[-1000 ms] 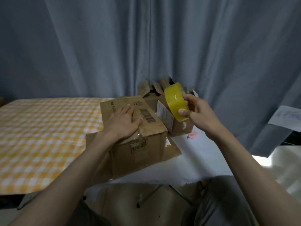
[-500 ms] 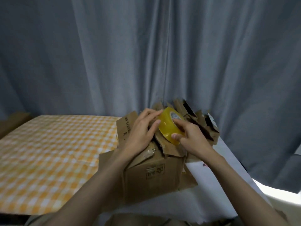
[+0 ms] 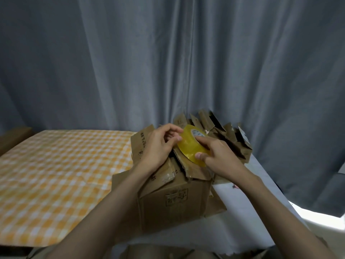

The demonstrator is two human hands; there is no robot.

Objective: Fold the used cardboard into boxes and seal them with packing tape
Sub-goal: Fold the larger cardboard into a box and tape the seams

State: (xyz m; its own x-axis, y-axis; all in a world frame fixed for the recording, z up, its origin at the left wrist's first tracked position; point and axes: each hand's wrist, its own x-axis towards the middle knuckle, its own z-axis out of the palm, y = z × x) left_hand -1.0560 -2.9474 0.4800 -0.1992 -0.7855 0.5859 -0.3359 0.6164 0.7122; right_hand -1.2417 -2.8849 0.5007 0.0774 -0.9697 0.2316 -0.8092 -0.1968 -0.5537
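You have one box (image 3: 175, 193) folded and standing at the table's near edge, at about 6 o'clock from the cardboard (image 3: 224, 135) that leans against the curtain (image 3: 168, 62). Its top flaps are down but ragged, and I can see no fresh strip across the seam, so I judge the sealing has yet to start; the cardboard behind is left to fold as well.

Your right hand (image 3: 218, 156) grips the tape (image 3: 192, 146) just above the box top, thumb on its near edge and fingers curled over the far side, the roll tilted with its core facing 1 o'clock. Your left hand (image 3: 158, 146) sits at 9 o'clock of the roll, fingers bent, thumb and forefinger tips pinching at the roll's rim, probably hunting for the loose end. Both forearms reach in from 6 o'clock, the left one crossing the box's near corner. The checked cloth (image 3: 56, 165) lies at 9 o'clock.
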